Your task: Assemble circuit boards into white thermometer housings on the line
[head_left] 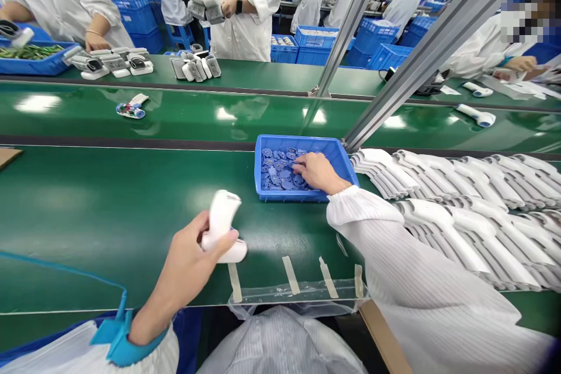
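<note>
My left hand [189, 254] is closed around a white gun-shaped plastic housing [222, 216], raised just above the front of the green bench. Its curved handle points up, and a bit of blue shows behind my thumb. My right hand [319, 170] reaches into a blue plastic tray [307, 194], with bent fingers down among small blue plastic parts [280, 170]. Whatever lies between those fingertips is hidden. A blue wrist strap [125, 339] with a cord circles my left wrist.
Stacked white housings [438, 228] fill the bench's right side. A slanted metal post [394, 64] rises behind the tray. Tape strips [290, 274] hold clear plastic film at the front edge. Beyond runs a green conveyor [188, 111] carrying devices; co-workers [239, 0] stand across it.
</note>
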Tool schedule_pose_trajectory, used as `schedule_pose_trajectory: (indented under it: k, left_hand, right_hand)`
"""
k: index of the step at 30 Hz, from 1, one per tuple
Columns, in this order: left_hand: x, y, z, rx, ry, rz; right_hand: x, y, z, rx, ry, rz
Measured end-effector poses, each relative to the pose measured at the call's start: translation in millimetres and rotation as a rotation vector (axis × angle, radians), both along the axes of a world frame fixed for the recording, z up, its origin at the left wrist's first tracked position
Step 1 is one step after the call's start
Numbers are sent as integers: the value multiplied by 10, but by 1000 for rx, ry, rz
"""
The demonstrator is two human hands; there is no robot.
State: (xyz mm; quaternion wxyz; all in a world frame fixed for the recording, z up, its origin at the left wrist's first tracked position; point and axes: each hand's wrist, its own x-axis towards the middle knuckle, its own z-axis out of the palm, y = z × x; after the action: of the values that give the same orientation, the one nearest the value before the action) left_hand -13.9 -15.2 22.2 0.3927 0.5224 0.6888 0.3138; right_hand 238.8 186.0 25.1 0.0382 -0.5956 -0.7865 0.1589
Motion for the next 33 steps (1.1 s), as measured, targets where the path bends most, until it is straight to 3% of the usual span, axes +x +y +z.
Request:
schedule_pose_trajectory:
  k: [2,4,6,11,14,23,26,30,33]
  left_hand:
    - [1,1,23,-71,-295,81]
    - [49,36,36,-61,-439,127]
    - [140,97,52,-8,-422,108]
    - [432,271,125,35,-273,-153]
    - [548,317,145,52,-227,-232]
    - [549,251,209,17,-120,-337]
    - [529,249,269,65,59,-349]
    - [503,247,338,22,-1,-440]
    - [522,244,336,75,53,-445]
  right_hand:
    - [37,-53,39,39,73,11]
    - [49,-190,106,95,149,29]
    - [33,-411,177,147,215,48]
    - [-73,-1055,244,280,450,145]
    - [-114,-1280,218,245,593,136]
    - [-17,-1390,214,-35,905,-6]
    - [-23,-1414,208,-12,906,-47]
    - [-14,-1436,202,100,881,-66]
    - [-13,-1458,222,16,898,-6]
